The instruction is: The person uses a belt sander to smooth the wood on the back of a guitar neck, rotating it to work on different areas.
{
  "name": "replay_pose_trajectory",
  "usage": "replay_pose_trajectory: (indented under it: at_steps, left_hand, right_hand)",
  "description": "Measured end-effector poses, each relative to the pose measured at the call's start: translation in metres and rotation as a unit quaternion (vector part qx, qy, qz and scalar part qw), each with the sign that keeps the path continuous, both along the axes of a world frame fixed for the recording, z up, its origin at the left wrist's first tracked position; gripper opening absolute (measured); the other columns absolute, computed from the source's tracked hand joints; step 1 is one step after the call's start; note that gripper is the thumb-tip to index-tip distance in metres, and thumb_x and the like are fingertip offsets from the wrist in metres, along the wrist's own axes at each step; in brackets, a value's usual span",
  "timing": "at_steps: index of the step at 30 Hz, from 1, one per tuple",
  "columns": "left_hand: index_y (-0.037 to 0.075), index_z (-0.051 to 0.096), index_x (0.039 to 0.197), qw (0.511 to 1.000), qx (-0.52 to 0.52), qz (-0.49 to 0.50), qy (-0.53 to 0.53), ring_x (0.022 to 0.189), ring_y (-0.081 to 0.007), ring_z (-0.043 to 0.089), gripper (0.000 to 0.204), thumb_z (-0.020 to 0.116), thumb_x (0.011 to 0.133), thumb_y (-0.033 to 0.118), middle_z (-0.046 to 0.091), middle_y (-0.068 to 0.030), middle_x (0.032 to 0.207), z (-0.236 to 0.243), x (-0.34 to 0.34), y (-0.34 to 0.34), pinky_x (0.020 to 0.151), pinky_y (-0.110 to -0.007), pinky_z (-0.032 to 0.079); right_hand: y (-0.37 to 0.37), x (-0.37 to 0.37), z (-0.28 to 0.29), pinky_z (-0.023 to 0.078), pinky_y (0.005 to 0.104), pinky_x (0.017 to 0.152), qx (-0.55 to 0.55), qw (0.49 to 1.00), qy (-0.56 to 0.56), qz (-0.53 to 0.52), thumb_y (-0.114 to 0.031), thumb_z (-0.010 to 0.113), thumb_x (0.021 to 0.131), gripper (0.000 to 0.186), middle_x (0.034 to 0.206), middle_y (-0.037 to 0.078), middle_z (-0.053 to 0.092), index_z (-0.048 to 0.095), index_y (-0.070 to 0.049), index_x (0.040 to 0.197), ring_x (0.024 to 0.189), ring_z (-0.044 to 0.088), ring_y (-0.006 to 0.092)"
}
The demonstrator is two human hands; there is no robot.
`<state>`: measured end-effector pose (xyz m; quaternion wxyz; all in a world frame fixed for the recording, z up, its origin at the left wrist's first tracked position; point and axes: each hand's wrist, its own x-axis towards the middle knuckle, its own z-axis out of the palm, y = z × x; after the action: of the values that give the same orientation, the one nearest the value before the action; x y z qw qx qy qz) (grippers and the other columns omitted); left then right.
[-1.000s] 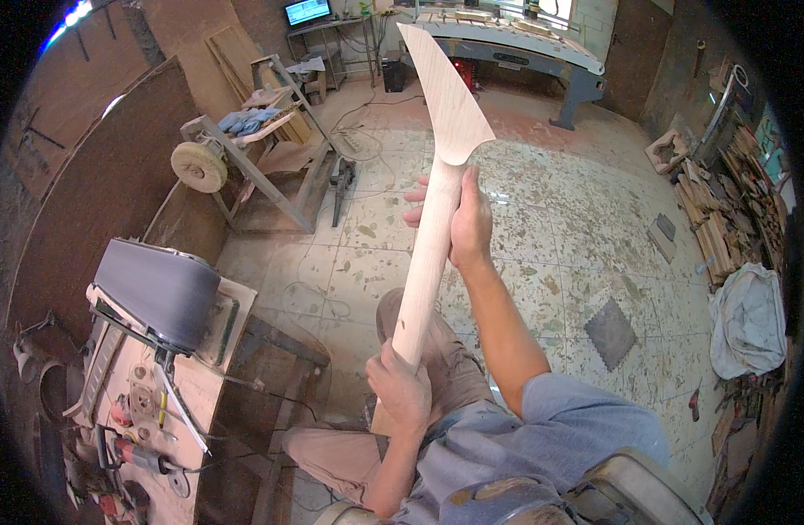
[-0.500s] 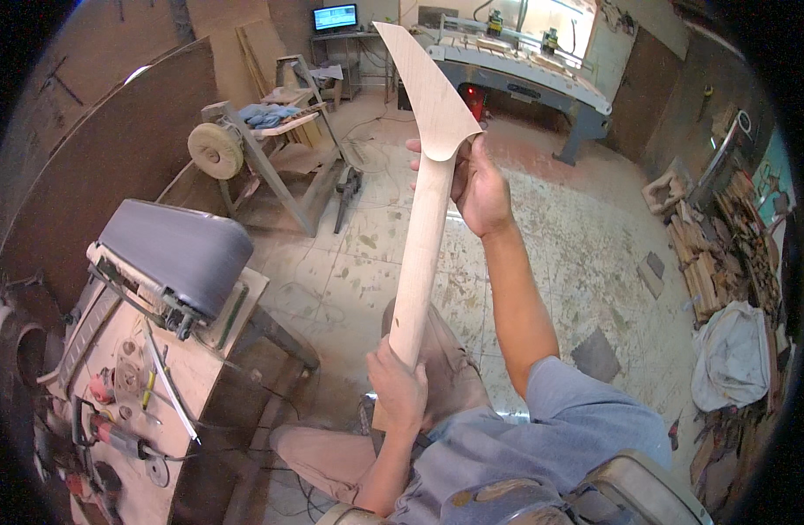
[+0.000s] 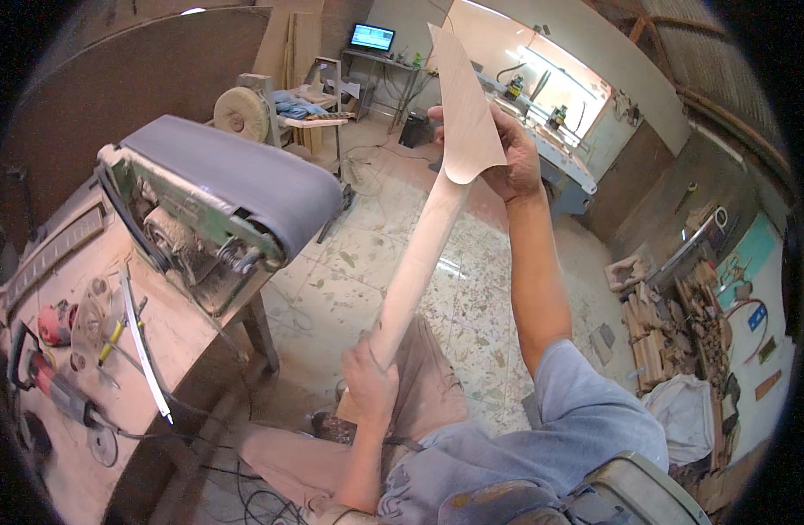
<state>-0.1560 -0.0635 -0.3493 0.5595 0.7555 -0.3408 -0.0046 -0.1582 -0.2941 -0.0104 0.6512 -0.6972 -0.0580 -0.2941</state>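
Note:
A pale, unfinished wooden guitar neck slants up and away from me, its smooth rounded back facing up. It ends in a broad, pointed headstock at the far end. My left hand is closed round the lower part of the shaft, close to my lap. At the headstock, my right hand grips from behind and from the right edge; some of its fingers are hidden behind the wood. To the left of the neck stands a belt sander with a dark grey belt, apart from the wood.
The sander sits on a dusty workbench with a red angle grinder and a white strip. Beyond are a round buffing wheel, a monitor and a large machine table. Wood offcuts are piled at right.
My view has turned, and the sander now appears larger and nearer the neck. The neck leans further right at its headstock end. Both hands keep their hold, the right set more behind the headstock.

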Motion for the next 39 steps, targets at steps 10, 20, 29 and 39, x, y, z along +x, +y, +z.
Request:
replay_pose_trajectory:
  at_steps: [10, 20, 29, 39]
  left_hand:
    - [0.006, 0.056, 0.132, 0.996, -0.077, 0.044, 0.019, 0.098, -0.0432, 0.052, 0.064, 0.072, 0.071, 0.000, 0.052, -0.0200, 0.104, -0.050, 0.042, 0.001, 0.089, -0.051, 0.043]
    - [0.016, 0.052, 0.138, 0.992, -0.087, -0.012, 0.087, 0.109, -0.0431, 0.056, 0.071, 0.065, 0.070, 0.000, 0.054, -0.0162, 0.114, -0.058, 0.059, 0.018, 0.088, -0.054, 0.048]
    - [0.008, 0.059, 0.134, 0.984, -0.137, -0.028, 0.107, 0.100, -0.0437, 0.055, 0.064, 0.060, 0.072, -0.007, 0.054, -0.0199, 0.104, -0.039, 0.068, 0.029, 0.090, -0.050, 0.045]
    - [0.008, 0.060, 0.133, 0.980, -0.147, -0.040, 0.127, 0.102, -0.0429, 0.054, 0.066, 0.059, 0.070, -0.009, 0.053, -0.0193, 0.103, -0.048, 0.065, 0.026, 0.090, -0.050, 0.045]
  right_hand:
    - [0.072, 0.043, -0.003, 0.056, 0.0376, 0.094, -0.131, 0.989, 0.060, -0.042, -0.036, 0.040, 0.104, 0.055, 0.124, 0.024, 0.069, 0.056, 0.007, 0.134, 0.108, 0.069, 0.0240]
    - [0.107, 0.073, -0.010, 0.060, 0.0359, 0.089, -0.137, 0.983, 0.103, -0.059, -0.034, 0.048, 0.106, 0.049, 0.117, 0.021, 0.071, 0.059, 0.008, 0.129, 0.101, 0.073, 0.0246]
    - [0.116, 0.085, -0.014, 0.061, 0.0332, 0.086, -0.138, 0.977, 0.089, -0.137, -0.031, 0.056, 0.106, 0.043, 0.111, 0.018, 0.072, 0.061, 0.007, 0.125, 0.099, 0.074, 0.0206]
    - [0.123, 0.085, -0.018, 0.061, 0.0330, 0.085, -0.151, 0.972, 0.093, -0.153, -0.034, 0.056, 0.106, 0.046, 0.109, 0.019, 0.073, 0.061, 0.008, 0.125, 0.097, 0.074, 0.0210]
